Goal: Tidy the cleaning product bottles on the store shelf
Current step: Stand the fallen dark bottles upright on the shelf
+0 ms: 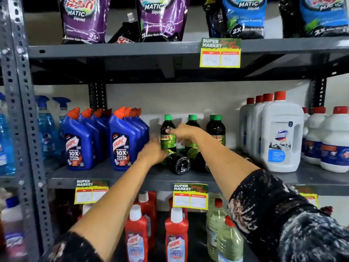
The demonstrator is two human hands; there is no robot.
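Where both arms reach in, left hand blurred, toppled bottles half hidden

Upright dark bottles: green caps, green labels, standing at the middle shelf's 12 o'clock, toward the back.
Toppled bottles: lying on their sides, bases pointing to 6 o'clock.

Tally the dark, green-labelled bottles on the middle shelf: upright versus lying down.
Upright dark bottles: 4
Dark bottles lying down: 2
Total: 6
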